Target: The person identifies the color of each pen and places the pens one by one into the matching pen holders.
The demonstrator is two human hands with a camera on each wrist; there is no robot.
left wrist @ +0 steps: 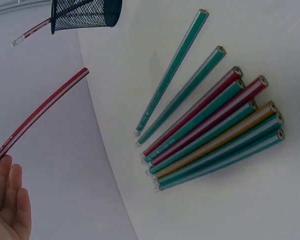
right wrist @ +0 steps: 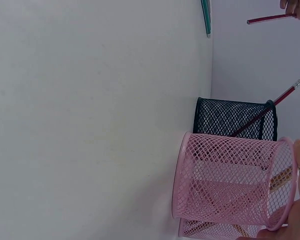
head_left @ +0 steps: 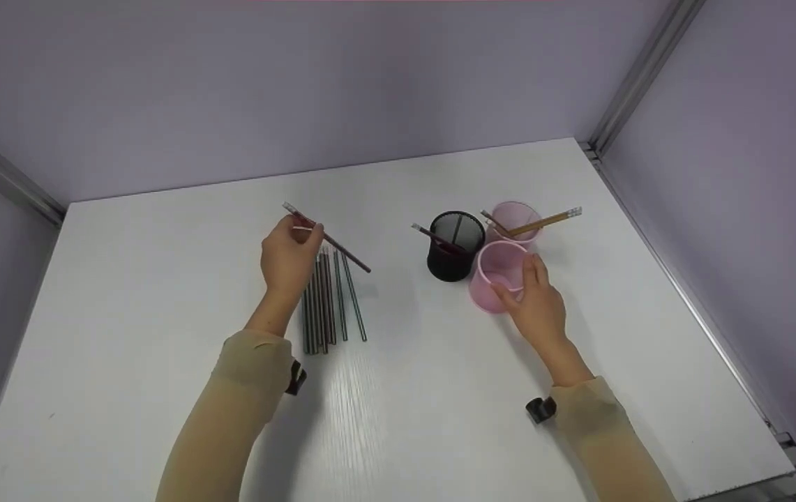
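My left hand [head_left: 291, 256] pinches a red pencil [head_left: 331, 240] lifted above a pile of several green, red and orange pencils [head_left: 328, 300] lying on the white table [head_left: 160, 314]. In the left wrist view the red pencil [left wrist: 37, 116] hangs over the pile [left wrist: 215, 130]. My right hand [head_left: 536, 301] grips the near pink mesh cup [head_left: 497, 275] by its rim and side. Behind that cup stand a black mesh cup [head_left: 455, 245] with one red pencil [head_left: 432, 237] in it and a second pink cup [head_left: 515, 222] with an orange pencil [head_left: 544, 222].
Purple walls enclose the table on the back and both sides, with metal rails [head_left: 638, 73] at the corners. In the right wrist view the pink cup [right wrist: 230, 182] stands against the black cup [right wrist: 235, 120]. Bare tabletop lies in front of the hands.
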